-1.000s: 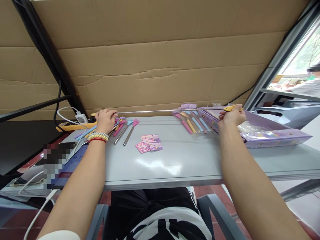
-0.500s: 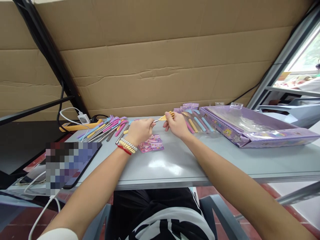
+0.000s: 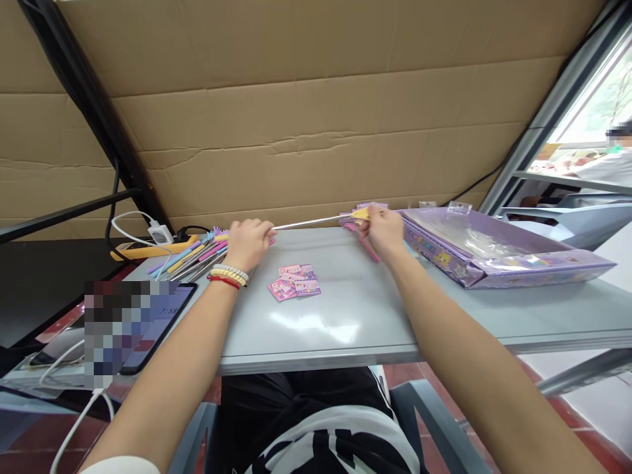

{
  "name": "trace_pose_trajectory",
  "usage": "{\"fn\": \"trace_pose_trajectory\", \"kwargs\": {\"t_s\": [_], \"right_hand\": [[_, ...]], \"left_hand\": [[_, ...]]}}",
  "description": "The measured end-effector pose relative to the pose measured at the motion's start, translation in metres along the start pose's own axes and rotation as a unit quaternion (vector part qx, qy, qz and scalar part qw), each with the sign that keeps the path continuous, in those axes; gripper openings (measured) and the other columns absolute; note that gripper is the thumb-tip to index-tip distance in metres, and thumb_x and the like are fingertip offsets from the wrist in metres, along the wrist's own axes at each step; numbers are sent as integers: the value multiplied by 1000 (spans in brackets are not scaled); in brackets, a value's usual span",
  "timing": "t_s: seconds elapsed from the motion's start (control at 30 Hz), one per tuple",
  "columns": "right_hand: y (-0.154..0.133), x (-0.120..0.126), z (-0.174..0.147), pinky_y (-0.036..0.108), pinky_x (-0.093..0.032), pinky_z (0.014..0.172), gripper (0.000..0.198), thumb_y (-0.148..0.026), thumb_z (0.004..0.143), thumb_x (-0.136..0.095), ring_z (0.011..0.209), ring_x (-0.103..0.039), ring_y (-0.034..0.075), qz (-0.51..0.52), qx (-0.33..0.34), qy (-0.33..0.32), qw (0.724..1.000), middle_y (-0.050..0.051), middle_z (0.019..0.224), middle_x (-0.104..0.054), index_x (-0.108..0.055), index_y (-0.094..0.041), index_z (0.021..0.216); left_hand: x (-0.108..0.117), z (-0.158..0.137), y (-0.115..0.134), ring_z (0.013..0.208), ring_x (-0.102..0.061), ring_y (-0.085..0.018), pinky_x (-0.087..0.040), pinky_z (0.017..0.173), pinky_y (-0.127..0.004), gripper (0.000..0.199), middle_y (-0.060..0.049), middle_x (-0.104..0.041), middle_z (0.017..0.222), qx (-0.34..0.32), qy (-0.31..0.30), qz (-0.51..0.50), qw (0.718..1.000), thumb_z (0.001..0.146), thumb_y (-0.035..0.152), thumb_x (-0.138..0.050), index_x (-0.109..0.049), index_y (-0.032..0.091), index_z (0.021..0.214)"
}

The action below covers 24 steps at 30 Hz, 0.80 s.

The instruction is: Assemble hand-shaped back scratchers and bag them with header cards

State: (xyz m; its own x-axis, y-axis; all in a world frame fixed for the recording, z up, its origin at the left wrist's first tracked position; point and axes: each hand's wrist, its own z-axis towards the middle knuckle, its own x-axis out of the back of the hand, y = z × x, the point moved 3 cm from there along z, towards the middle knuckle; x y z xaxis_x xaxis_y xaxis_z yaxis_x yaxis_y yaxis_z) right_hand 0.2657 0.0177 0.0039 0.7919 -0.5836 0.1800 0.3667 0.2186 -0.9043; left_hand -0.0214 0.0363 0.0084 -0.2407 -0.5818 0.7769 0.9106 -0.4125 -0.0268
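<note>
A telescopic back scratcher (image 3: 311, 222) with a yellow head is stretched out between my two hands, its thin metal rod bare in the middle. My left hand (image 3: 249, 245) is closed around the handle end, which its fingers mostly hide. At the other end, my right hand (image 3: 386, 229) grips the yellow head, largely covering it. Beside my left hand lies a pile of back scratchers (image 3: 190, 258) in purple, yellow, pink and blue. Below and between the hands, several small pink printed cards (image 3: 295, 283) rest on the grey table (image 3: 316, 342).
A purple printed box (image 3: 474, 263) with clear plastic stands on the right. Packaged pink scratchers (image 3: 368, 247) lie partly behind my right hand. At left are a phone (image 3: 170, 322), a white charger (image 3: 162, 232) and a yellow power strip (image 3: 148, 249). Cardboard (image 3: 316, 151) lines the back.
My hands have moved apart, left hand leftward and right hand rightward, drawing the scratcher's rod out to a much greater length. The pink cards are now fully uncovered.
</note>
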Motion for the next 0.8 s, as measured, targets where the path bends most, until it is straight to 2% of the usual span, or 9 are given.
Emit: {"fn": "trace_pose_trajectory", "kwargs": {"t_s": [0.07, 0.13, 0.17, 0.23, 0.37, 0.47, 0.63, 0.8], "right_hand": [[12, 40, 21, 22, -31, 37, 35, -41, 94, -39, 35, -47, 10, 64, -55, 133, 988, -2, 48, -53, -48, -19, 68], [26, 77, 34, 22, -29, 35, 33, -35, 96, -33, 36, -47, 10, 132, -121, 261, 949, -3, 50, -52, -45, -19, 70], [31, 91, 38, 21, -28, 35, 32, -34, 96, -32, 36, -46, 9, 153, -144, 309, 927, -3, 50, -51, -44, -20, 71], [36, 110, 41, 20, -26, 35, 30, -33, 96, -33, 38, -46, 8, 177, -147, 351, 907, -4, 52, -49, -44, -20, 71], [33, 113, 37, 19, -26, 36, 30, -35, 97, -31, 38, -45, 6, 218, -132, 349, 902, -5, 53, -48, -42, -20, 72], [28, 108, 34, 19, -24, 35, 30, -36, 97, -30, 36, -41, 6, 218, -132, 348, 902, -5, 53, -48, -41, -21, 74], [28, 107, 32, 18, -22, 36, 25, -34, 97, -28, 36, -39, 5, 273, -155, 347, 884, -6, 57, -47, -39, -21, 78], [25, 106, 33, 18, -23, 38, 15, -28, 88, -35, 40, -42, 6, 376, -136, 288, 870, -5, 62, -47, -39, -20, 75]], "left_hand": [[1, 1, -32, 96, -54, -27, -31, 84, -41, 27, -9, -66, 92, 50, 71, 11, 996, 89, 26, -41, -68, 24, 89], [1, -1, -60, 99, -51, -29, -29, 87, -44, 25, -11, -63, 96, 110, 120, 12, 987, 86, 23, -44, -68, 23, 90], [0, -3, -70, 100, -49, -30, -28, 88, -45, 23, -12, -62, 97, 130, 132, 6, 983, 84, 24, -46, -69, 23, 90], [-3, -5, -81, 101, -48, -30, -27, 90, -46, 22, -11, -60, 98, 144, 138, -9, 980, 84, 27, -48, -69, 24, 89], [-5, -6, -83, 100, -49, -28, -26, 93, -45, 25, -9, -61, 94, 150, 144, -33, 978, 86, 32, -46, -70, 26, 90], [-7, -5, -83, 98, -51, -27, -25, 93, -45, 25, -8, -63, 93, 144, 108, -49, 982, 85, 37, -49, -70, 24, 92], [-10, -3, -86, 98, -55, -27, -27, 92, -45, 25, -9, -68, 94, 113, 51, -69, 990, 83, 37, -52, -72, 24, 90], [-8, -1, -86, 99, -57, -27, -28, 90, -44, 16, -7, -71, 93, 121, 40, -78, 989, 75, 34, -60, -72, 25, 81]]}}
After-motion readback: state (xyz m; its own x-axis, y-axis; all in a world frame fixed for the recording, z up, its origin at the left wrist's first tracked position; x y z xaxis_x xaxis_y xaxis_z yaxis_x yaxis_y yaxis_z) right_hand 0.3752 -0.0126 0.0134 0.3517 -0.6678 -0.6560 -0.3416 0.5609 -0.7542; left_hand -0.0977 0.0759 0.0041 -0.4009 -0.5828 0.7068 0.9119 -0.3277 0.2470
